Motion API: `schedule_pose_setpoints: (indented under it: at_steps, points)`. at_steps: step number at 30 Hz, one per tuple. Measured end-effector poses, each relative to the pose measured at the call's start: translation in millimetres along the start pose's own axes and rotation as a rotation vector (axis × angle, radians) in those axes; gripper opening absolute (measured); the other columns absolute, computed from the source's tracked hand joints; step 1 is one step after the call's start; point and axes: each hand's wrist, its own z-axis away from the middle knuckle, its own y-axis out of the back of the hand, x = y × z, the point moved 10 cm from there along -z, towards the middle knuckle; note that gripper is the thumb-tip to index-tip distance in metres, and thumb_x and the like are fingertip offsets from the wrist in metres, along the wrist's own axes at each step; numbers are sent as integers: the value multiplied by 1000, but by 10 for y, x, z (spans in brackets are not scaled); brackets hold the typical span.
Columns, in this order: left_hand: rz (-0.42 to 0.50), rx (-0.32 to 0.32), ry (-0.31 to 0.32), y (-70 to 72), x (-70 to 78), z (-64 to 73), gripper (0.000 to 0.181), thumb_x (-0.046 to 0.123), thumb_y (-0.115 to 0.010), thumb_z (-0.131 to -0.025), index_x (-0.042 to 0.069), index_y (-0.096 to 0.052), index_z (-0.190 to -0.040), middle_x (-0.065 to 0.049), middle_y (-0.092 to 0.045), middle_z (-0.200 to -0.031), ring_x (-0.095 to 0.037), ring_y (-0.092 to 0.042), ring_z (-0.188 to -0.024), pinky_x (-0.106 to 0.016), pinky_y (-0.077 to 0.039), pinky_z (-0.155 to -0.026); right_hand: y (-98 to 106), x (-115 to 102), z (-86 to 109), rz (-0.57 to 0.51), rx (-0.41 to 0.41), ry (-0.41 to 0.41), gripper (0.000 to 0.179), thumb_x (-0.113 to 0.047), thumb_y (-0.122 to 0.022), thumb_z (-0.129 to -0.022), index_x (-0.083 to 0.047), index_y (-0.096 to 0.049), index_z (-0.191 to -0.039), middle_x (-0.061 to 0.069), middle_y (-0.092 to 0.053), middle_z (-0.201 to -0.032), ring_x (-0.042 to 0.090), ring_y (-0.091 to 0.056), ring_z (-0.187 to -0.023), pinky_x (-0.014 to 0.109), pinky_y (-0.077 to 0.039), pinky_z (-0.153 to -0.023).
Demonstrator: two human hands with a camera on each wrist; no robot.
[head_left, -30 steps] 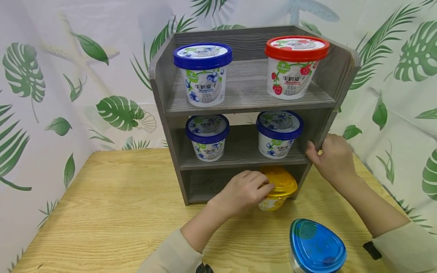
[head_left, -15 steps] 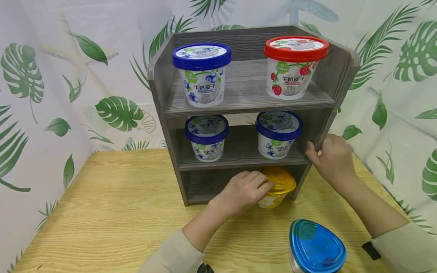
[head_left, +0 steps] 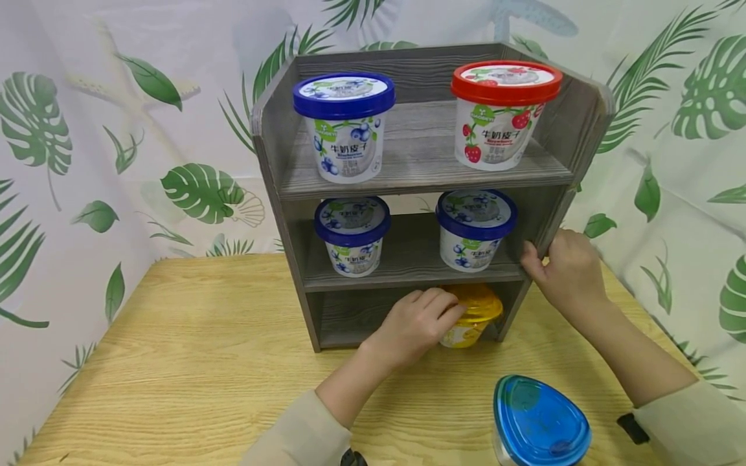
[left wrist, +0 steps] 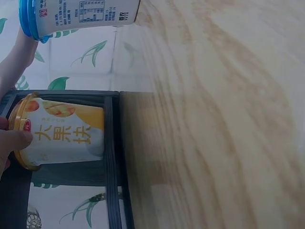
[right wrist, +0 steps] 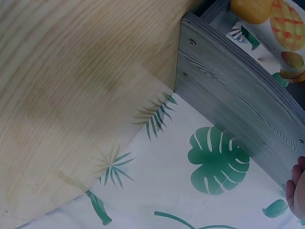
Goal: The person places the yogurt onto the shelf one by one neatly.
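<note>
My left hand (head_left: pixel 415 323) grips a yellow-lidded yogurt cup (head_left: pixel 479 305) by its lid, at the right part of the shelf rack's bottom compartment. In the left wrist view the thumb lies on the front of the cup (left wrist: pixel 66 134) near the lid's rim, and the cup's base is at the rack's lower board. My right hand (head_left: pixel 574 272) holds the right side panel of the grey wooden rack (head_left: pixel 416 243) at about middle-shelf height. That panel (right wrist: pixel 238 86) shows in the right wrist view, with the hand (right wrist: pixel 298 186) at its edge.
On the top shelf stand a blue-lidded tub (head_left: pixel 350 139) and a red-lidded tub (head_left: pixel 498 129). Two blue-lidded tubs, left (head_left: pixel 354 249) and right (head_left: pixel 471 246), occupy the middle shelf. A blue-lidded cup (head_left: pixel 542 421) stands on the wooden table (head_left: pixel 192 362), in front of the rack.
The yellow-lidded cup has moved slightly back and left into the bottom compartment, and its tilt has lessened. My left hand stays on it; my right hand keeps its hold on the rack.
</note>
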Motion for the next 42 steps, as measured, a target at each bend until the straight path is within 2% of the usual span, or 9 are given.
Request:
schedule_pose_setpoints:
  at_steps: [9, 13, 17, 22, 28, 33, 37, 42]
  points:
    - [-54, 128, -41, -14, 89, 15, 23, 8, -46, -98, 17, -67, -96, 1, -62, -93, -11, -60, -82, -18, -45, -60, 5, -21, -19, 8, -21, -2, 48, -38, -33, -93, 1, -43, -68, 16, -43, -55, 36, -42, -49, 44, -32, -44]
    - [-61, 152, -61, 36, 124, -8, 25, 12, -46, -99, 18, -68, -89, 3, -61, -86, -9, -58, -74, -17, -41, -58, 0, -18, -16, 13, -22, -4, 48, -39, -33, -93, 1, -43, -68, 16, -43, -55, 36, -42, -49, 44, -32, -44]
    - [-74, 171, -59, 147, 126, -59, 29, 13, -45, -100, 18, -68, -83, 4, -59, -80, -8, -53, -67, -18, -36, -54, -5, -19, -21, 11, -25, 2, 49, -40, -32, -93, 1, -44, -68, 15, -44, -55, 36, -42, -49, 44, -32, -45]
    - [-107, 182, -46, 228, 120, -102, 25, 13, -50, -97, 18, -65, -78, 4, -57, -76, -8, -51, -63, -17, -34, -52, -4, -26, -22, 10, -24, 6, 50, -40, -32, -94, 1, -44, -68, 15, -43, -54, 35, -41, -49, 43, -32, -46]
    - [-123, 174, -11, 183, 107, -110, 25, 14, -51, -96, 19, -65, -76, 4, -56, -75, -8, -51, -64, -18, -34, -52, -10, -11, -7, 4, -21, -3, 49, -38, -33, -93, 1, -43, -66, 16, -43, -54, 36, -41, -48, 44, -32, -45]
    - [-142, 198, 15, 149, 97, -115, 18, 16, -61, -90, 19, -64, -73, 5, -56, -73, -8, -50, -62, -18, -34, -51, -11, -16, -2, 3, -19, 0, 48, -38, -34, -93, 2, -43, -66, 16, -43, -54, 35, -41, -48, 44, -32, -45]
    - [-175, 196, 45, 38, 83, -90, 14, 19, -67, -85, 19, -62, -72, 5, -55, -73, -8, -50, -61, -18, -36, -51, -9, -20, -5, -4, -14, 1, 47, -36, -34, -92, 1, -43, -66, 16, -43, -54, 35, -41, -47, 44, -32, -45]
    - [-194, 186, 69, -73, 69, -73, 12, 18, -68, -85, 20, -63, -74, 5, -57, -75, -8, -52, -63, -19, -38, -52, -8, -7, 0, -3, -4, -4, 48, -38, -34, -92, 1, -43, -65, 17, -44, -54, 38, -42, -48, 46, -32, -45]
